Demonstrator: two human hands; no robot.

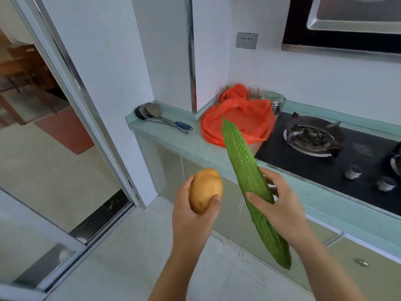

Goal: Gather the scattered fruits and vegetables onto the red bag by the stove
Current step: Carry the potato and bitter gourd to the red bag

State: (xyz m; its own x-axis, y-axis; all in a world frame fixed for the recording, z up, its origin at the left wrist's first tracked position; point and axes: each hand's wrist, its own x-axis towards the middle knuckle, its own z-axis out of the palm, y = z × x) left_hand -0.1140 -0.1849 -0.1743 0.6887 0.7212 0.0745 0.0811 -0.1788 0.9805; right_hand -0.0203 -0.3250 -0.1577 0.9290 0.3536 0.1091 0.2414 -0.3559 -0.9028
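The left hand (193, 211) is gripping one mango (205, 190); the right hand (282, 205) is clasping one long gourd (243, 161) near one red bag (238, 120).

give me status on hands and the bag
Left hand holds mango. Right hand holds gourd. Red bag open by stove, nothing visible on it. Path clear.
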